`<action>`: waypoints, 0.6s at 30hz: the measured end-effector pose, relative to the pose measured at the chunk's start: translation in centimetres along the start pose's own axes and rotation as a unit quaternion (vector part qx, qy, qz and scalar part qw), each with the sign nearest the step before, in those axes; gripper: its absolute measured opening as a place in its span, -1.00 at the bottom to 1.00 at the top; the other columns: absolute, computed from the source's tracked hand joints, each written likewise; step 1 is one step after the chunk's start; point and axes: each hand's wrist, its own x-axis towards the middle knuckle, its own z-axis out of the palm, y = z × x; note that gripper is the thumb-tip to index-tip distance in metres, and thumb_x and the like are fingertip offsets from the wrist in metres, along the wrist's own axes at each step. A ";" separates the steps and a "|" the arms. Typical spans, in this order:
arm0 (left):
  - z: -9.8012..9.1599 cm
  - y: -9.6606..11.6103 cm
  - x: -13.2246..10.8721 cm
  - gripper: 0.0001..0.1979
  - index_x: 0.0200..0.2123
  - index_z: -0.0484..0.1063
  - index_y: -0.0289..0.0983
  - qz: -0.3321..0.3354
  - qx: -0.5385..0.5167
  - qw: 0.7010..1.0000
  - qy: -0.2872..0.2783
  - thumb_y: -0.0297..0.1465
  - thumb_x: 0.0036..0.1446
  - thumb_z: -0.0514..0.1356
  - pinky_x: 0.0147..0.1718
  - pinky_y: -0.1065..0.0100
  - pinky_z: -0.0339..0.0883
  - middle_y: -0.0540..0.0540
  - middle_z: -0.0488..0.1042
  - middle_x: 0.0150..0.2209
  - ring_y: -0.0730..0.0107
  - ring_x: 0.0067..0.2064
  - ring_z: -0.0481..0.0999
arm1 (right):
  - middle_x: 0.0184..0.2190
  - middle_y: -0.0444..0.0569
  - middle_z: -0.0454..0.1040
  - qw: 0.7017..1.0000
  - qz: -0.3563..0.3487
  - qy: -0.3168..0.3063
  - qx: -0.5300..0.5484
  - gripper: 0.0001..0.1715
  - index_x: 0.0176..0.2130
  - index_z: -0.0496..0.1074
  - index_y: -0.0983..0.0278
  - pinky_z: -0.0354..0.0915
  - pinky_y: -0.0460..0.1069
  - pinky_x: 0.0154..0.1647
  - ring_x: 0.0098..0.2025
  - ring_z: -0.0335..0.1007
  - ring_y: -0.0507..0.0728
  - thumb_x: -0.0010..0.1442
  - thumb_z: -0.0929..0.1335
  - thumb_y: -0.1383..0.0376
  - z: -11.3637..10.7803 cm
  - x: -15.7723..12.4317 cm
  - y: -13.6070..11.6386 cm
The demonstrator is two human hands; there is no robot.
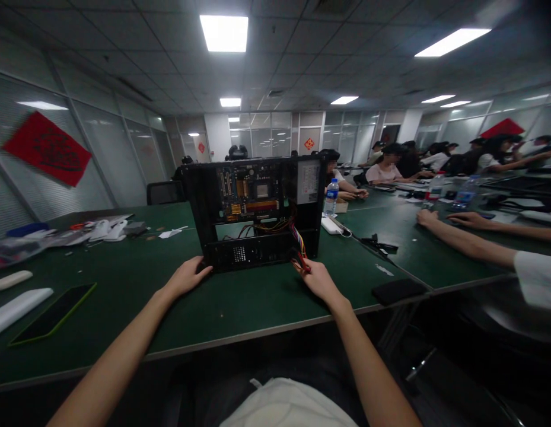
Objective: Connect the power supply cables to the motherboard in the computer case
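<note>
Grip, L hand [186, 276]: half-open, touching PC case [257, 252] corner; R hand [318, 280]: closed on wires [298, 240].

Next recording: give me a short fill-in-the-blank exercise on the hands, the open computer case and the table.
1. The left hand rests against the open computer case at its lower ___ corner.
2. The right hand pinches the coloured wires hanging at the case's lower ___ corner.
3. The case stands on a ___ table.
4. A dark phone lies flat on the table, to the ___ of the left arm.
Missing words: left; right; green; left.
</note>
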 end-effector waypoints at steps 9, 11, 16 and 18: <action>0.3 -1.1 0.1 -0.45 -0.07 0.48 -0.31 0.009 -0.008 1.000 0.007 0.04 0.29 0.01 -0.09 0.18 0.38 -0.28 0.56 -0.08 0.02 -0.07 0.56 | -0.63 0.01 0.42 0.987 -0.090 0.131 0.010 -0.51 -0.53 0.44 0.31 0.14 -0.06 -0.49 -0.60 0.29 0.06 0.30 0.27 0.09 -0.9 0.1 -0.5; 0.2 -1.1 0.0 -0.45 -0.07 0.49 -0.31 0.006 -0.007 1.000 0.007 0.04 0.28 0.02 -0.10 0.17 0.38 -0.29 0.57 -0.09 0.01 -0.08 0.56 | -0.61 0.03 0.44 0.986 -0.086 0.144 0.014 -0.51 -0.52 0.45 0.31 0.16 -0.06 -0.47 -0.58 0.32 0.08 0.31 0.26 0.09 -0.7 0.0 -0.4; 0.0 -0.3 -0.2 -0.45 -0.05 0.50 -0.32 0.006 -0.016 1.000 0.010 0.03 0.26 0.05 -0.06 0.15 0.39 -0.30 0.56 -0.05 0.00 -0.05 0.55 | -0.47 0.00 0.54 0.999 -0.034 0.009 -0.008 -0.73 -0.35 0.48 0.27 0.18 -0.07 -0.41 -0.45 0.42 0.11 0.26 0.30 0.18 0.2 -0.2 -0.2; -0.1 0.0 -0.3 -0.45 -0.07 0.51 -0.32 0.005 -0.017 1.000 0.013 0.03 0.25 0.06 -0.06 0.14 0.39 -0.31 0.57 -0.07 -0.01 -0.06 0.56 | -0.55 -0.03 0.47 0.998 -0.032 0.019 -0.055 -0.74 -0.40 0.43 0.26 0.11 -0.06 -0.44 -0.51 0.35 0.09 0.25 0.29 0.19 0.3 -0.3 -0.3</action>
